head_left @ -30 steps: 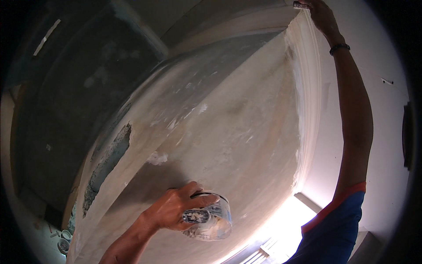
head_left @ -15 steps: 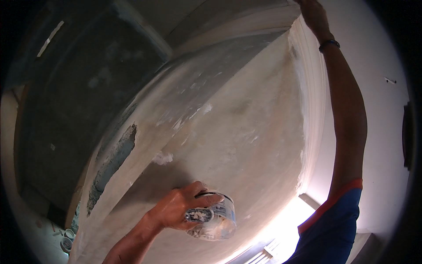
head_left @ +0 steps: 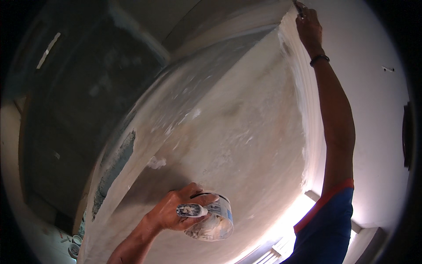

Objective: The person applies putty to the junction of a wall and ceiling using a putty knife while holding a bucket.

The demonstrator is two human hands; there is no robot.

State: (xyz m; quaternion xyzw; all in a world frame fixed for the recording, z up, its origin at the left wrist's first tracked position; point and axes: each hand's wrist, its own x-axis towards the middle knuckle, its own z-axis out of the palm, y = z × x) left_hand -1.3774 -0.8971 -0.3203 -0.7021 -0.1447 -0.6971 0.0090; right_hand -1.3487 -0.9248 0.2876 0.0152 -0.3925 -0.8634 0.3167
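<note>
Plastered white surface [head_left: 228, 132] fills the view, patchy, with a bare grey gap [head_left: 116, 165] at its left edge. Nearest, the left hand [head_left: 176, 211] clasps a small round tub [head_left: 213, 218] of white filler, thumb pinning a smeared tool handle [head_left: 192, 210] across its rim. The tub carries a pale band label with a blue patch. It sits tilted; filler could slide out. Far up, the right hand [head_left: 309, 24] is closed on a thin tool at the corner edge [head_left: 303, 88]; at full stretch a slip could gouge the fresh coat.
</note>
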